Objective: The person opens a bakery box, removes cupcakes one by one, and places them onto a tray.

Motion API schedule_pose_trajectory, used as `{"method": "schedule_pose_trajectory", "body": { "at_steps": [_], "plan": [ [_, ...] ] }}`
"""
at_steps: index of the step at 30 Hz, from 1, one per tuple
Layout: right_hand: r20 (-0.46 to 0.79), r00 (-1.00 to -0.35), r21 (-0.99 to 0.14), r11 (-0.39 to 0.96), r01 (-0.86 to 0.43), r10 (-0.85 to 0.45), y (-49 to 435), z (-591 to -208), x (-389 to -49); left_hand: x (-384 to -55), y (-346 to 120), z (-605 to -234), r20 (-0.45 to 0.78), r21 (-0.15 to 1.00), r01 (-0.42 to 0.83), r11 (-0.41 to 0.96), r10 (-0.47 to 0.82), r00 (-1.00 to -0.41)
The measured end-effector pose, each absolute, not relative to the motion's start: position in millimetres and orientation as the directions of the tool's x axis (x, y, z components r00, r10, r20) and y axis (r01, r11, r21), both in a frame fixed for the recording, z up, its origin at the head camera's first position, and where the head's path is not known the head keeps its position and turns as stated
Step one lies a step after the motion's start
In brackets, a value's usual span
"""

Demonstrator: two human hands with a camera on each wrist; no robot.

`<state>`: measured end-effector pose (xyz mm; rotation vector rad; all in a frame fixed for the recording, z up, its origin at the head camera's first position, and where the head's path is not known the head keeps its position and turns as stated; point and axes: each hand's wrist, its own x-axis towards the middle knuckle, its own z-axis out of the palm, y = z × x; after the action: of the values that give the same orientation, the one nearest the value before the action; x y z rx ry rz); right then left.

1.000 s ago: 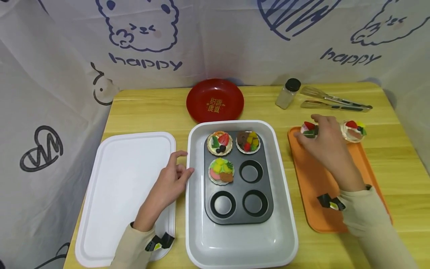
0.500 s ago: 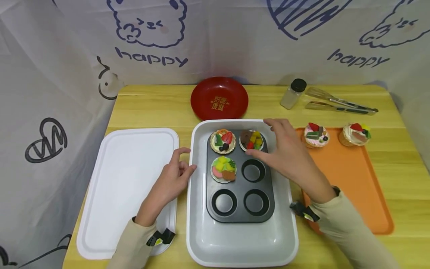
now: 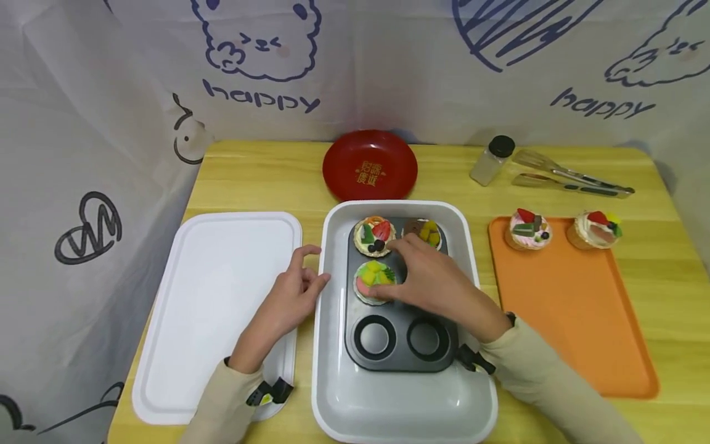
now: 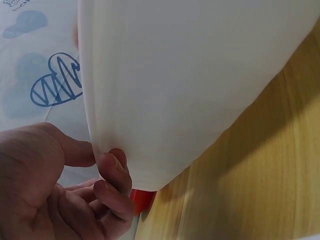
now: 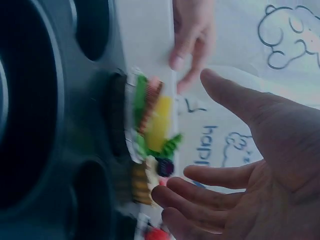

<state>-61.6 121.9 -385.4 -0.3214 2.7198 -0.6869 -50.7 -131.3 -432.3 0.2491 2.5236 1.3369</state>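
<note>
My left hand [image 3: 285, 302] holds the left rim of a deep white tub [image 3: 405, 404], thumb at the rim and curled fingers against the outer wall in the left wrist view. Inside the tub lies a dark muffin tin [image 3: 400, 359]. My right hand [image 3: 440, 277] reaches over the tin, thumb and fingers spread around the near-left fruit tart [image 3: 373, 271], topped with yellow cubes and green. In the right wrist view a gap shows between the fingers and this tart [image 5: 157, 117]. A strawberry tart [image 3: 381, 229] sits behind it; a chocolate-and-mango tart [image 3: 429, 234] is partly hidden by my right hand.
An orange tray [image 3: 577, 320] on the right bears two toy cupcakes [image 3: 528, 229]. To the left lies a flat white tray [image 3: 222, 308]. Behind the tub are a red plate [image 3: 370, 163], a black-capped jar [image 3: 492, 160] and metal tongs [image 3: 574, 176].
My right hand has left a strawberry-topped cupcake on the orange tray and moved left, over the muffin tin to the near-left tart. My left hand stays at the tub's rim.
</note>
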Motion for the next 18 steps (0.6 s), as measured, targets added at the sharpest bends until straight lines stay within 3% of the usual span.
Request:
{"method": "schedule_pose_trajectory", "body": {
  "at_steps": [18],
  "plan": [
    [-0.346,-0.884,-0.464,0.877,-0.130,-0.314,99.6,-416.6,-59.8,-49.8,-131.6,-431.4,-0.148,0.825,0.036,0.564,0.278,-0.949]
  ]
}}
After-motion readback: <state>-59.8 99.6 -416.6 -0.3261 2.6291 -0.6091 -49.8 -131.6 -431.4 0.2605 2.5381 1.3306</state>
